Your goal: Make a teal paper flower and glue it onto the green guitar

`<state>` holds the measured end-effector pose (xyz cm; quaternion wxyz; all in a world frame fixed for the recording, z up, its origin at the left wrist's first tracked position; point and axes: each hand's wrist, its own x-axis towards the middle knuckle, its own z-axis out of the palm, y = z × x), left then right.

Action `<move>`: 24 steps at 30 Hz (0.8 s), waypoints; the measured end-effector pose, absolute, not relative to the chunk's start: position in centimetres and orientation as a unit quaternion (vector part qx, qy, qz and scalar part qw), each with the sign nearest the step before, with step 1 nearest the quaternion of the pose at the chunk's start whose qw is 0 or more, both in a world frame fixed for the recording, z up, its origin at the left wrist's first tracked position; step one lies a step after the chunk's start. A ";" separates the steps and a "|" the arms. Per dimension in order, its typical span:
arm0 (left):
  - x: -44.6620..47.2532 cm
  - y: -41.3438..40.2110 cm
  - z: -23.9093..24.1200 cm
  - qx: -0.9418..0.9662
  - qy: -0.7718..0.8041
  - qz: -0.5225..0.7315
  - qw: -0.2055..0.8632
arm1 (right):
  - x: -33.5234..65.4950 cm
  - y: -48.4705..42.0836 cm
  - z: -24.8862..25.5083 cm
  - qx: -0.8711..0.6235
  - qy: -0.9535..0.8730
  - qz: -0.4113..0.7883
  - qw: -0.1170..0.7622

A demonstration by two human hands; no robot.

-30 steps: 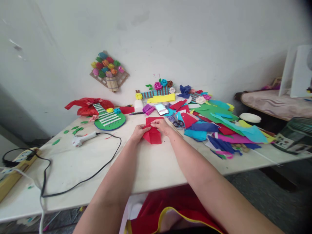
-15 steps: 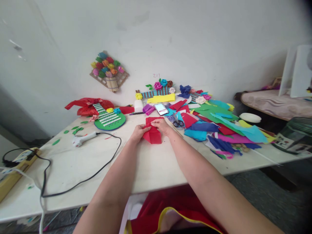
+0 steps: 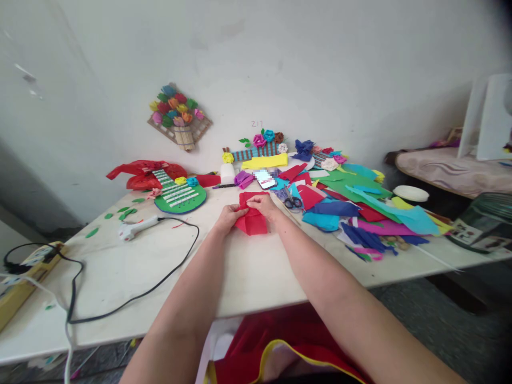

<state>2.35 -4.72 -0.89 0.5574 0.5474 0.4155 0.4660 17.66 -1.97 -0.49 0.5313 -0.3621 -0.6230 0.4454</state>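
Note:
A folded red paper (image 3: 251, 223) lies on the white table (image 3: 248, 272) in front of me. My left hand (image 3: 229, 216) pinches its left edge with closed fingers. My right hand (image 3: 264, 205) presses down on its upper right part, fingers curled onto the paper. Both forearms reach forward from the table's near edge.
A white glue gun (image 3: 136, 228) with a black cord (image 3: 132, 298) lies to the left. Black-handled scissors (image 3: 292, 201), a phone (image 3: 264, 180) and a heap of coloured paper (image 3: 360, 208) are to the right. A green paper guitar (image 3: 178, 196) and paper-flower crafts (image 3: 180, 114) are at the wall.
The red paper's lower right corner has shifted slightly; my hands stay almost still on it.

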 end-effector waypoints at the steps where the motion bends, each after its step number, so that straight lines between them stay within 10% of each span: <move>1: 2.3 -4.7 -0.9 0.548 0.417 0.465 0.556 | 17.7 -2.0 -0.5 -0.363 -0.623 0.446 0.530; 24: 2.5 -5.0 -0.7 0.550 0.418 0.479 0.542 | 17.1 -2.4 -0.7 -0.360 -0.572 0.496 0.545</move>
